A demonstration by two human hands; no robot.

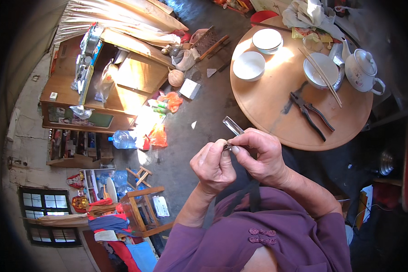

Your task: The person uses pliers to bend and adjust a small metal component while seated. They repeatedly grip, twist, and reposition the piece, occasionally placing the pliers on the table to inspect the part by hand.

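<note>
My left hand [213, 165] and my right hand [260, 156] meet in front of my body, both with fingers pinched on a small dark metal piece [228, 147]. A shiny, narrow metal strip [232, 124] sticks up from my right hand's fingers; whether it joins the dark piece is hidden. Beyond my hands, pliers with dark handles [310, 115] lie open on the round wooden table [263, 109].
The table also holds white bowls [249, 65], chopsticks [319, 72] and a white teapot [362, 68]. At left stand a wooden cabinet [65, 102] and wooden chair [138, 204], with bags [157, 135] and a water jug [122, 139] on the floor.
</note>
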